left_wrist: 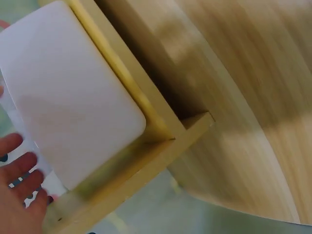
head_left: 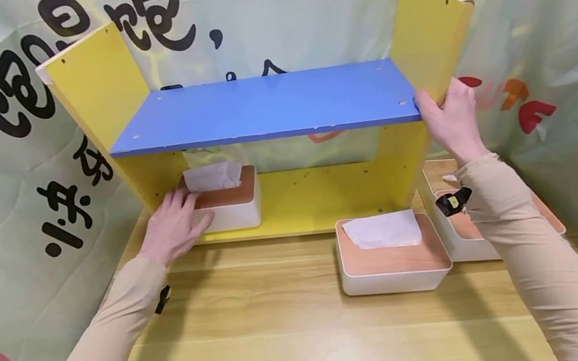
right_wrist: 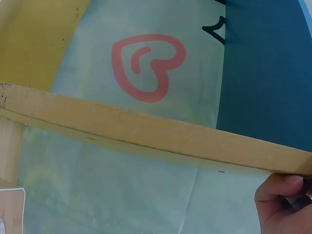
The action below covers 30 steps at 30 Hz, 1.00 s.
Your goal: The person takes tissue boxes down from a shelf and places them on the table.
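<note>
A yellow shelf unit (head_left: 293, 205) with a blue middle board (head_left: 264, 107) stands upright on the wooden table. On its bottom board, at the left, sits a white tissue box (head_left: 231, 215) with a wood-look lid and a tissue sticking out. My left hand (head_left: 172, 227) is at the left end of this box, fingers extended over the lid's edge and thumb along the front. The left wrist view shows the box's white side (left_wrist: 73, 92) beside those fingers. My right hand (head_left: 452, 116) grips the front edge of the right side panel (right_wrist: 146, 124), just by the blue board's corner.
A second tissue box (head_left: 394, 252) stands on the table (head_left: 268, 326) before the shelf's right end. Further right, another wood-lidded white box (head_left: 456, 241) is partly hidden by my right forearm. Printed cloth (head_left: 305, 10) hangs behind and on both sides.
</note>
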Tool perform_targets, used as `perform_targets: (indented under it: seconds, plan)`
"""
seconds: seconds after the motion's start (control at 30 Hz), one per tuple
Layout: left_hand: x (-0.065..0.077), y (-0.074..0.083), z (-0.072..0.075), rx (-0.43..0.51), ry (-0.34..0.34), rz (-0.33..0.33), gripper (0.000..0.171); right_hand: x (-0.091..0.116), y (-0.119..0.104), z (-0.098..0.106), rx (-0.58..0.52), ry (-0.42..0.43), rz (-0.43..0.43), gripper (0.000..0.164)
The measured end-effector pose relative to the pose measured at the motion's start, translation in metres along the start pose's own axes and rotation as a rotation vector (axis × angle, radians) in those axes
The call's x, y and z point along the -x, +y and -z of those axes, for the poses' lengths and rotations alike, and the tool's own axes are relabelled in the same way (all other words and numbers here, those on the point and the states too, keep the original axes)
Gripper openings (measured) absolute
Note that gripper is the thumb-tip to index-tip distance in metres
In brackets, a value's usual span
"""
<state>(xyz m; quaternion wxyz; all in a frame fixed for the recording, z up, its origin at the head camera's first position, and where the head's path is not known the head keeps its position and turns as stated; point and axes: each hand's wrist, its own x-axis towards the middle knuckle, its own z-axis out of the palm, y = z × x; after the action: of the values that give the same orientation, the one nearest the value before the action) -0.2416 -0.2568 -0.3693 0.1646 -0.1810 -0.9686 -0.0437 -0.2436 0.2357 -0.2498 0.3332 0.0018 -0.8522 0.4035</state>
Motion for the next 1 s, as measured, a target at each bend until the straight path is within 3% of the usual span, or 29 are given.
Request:
perform_targets:
  seconds: [0.07,0.17,0.37,0.53,0.8,1.0]
  plan:
    - [0.0,-0.001,0.001,0.014,-0.079,0.019,0.064,0.0,-0.001,0.0,-0.006,-0.006,-0.004,0.019]
    - [-0.001,-0.003,0.003,0.037,-0.133,0.019,0.072,0.0,-0.001,0.001,-0.013,-0.012,-0.018,0.019]
    - [-0.005,-0.007,0.0,0.022,-0.112,-0.006,0.078,0.0,0.0,0.002,-0.009,-0.01,-0.037,0.018]
    - [-0.004,-0.01,-0.002,0.047,-0.137,0.038,0.079,0.0,0.001,-0.001,-0.013,-0.024,-0.037,0.016]
    - [-0.006,-0.011,0.003,0.214,-0.188,0.087,0.069,0.001,0.0,-0.001,-0.025,-0.042,-0.057,0.018]
    - [-0.006,-0.02,0.002,0.48,-0.226,0.068,0.066,0.001,0.0,0.0,-0.029,-0.05,-0.077,0.02]
